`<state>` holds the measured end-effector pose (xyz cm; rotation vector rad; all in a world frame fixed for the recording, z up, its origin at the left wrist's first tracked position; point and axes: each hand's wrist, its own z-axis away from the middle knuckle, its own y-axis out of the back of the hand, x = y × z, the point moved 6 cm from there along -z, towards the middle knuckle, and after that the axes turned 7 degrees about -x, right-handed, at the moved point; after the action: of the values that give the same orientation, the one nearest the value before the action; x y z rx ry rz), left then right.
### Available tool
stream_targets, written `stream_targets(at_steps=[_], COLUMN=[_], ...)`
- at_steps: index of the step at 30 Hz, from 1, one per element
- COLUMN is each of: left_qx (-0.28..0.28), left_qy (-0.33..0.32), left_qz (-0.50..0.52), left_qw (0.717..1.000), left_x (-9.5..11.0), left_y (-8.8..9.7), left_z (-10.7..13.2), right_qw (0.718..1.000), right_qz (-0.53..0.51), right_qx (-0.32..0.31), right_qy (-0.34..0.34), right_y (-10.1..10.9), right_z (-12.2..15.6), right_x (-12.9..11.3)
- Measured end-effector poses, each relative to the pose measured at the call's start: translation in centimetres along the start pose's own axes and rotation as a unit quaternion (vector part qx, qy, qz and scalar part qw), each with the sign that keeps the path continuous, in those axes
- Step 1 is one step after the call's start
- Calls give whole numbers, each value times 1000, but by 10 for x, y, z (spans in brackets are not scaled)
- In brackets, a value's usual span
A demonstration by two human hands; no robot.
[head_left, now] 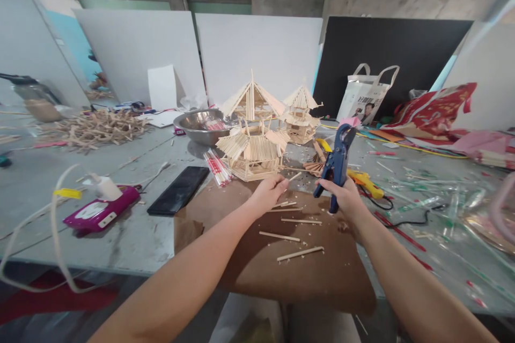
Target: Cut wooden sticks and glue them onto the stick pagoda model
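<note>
My left hand [269,193] is closed in a pinch on a short wooden stick [295,176], whose free end points to the right. A dark blue hand cutter [338,158] stands nearly upright in my right hand [346,198], with its head upward and my fingers around its handles. Between and below the hands, several cut wooden sticks [301,221] lie on a sheet of brown paper [257,262] among small chips. Just beyond my left hand stands a wooden stick pavilion model [255,153] with a sloped roof.
Behind are a pointed stick roof [252,99], a small stick tower [301,115] and a metal bowl [201,124]. A phone [179,190] and a purple power strip [102,208] lie left. A yellow glue gun [367,184] and plastic wrappers [454,203] lie right.
</note>
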<state>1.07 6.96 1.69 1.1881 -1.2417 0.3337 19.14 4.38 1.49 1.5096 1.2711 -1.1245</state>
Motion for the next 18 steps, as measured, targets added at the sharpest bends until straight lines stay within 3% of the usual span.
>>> stream_targets(at_steps=[3, 8, 13, 18], left_qx=[34, 86, 115, 114], left_qy=[-15, -66, -85, -107], left_qz=[28, 16, 13, 2], left_qw=[999, 994, 990, 988], left_x=[6, 15, 14, 15], left_y=[8, 18, 22, 21], left_z=[2, 7, 8, 8], right_qw=[986, 911, 875, 871], right_qz=[158, 383, 450, 452], right_qx=[8, -20, -56, -88], right_qy=[53, 153, 170, 171], right_y=[2, -15, -23, -26], right_z=[1, 7, 8, 8], right_x=[-7, -19, -18, -14])
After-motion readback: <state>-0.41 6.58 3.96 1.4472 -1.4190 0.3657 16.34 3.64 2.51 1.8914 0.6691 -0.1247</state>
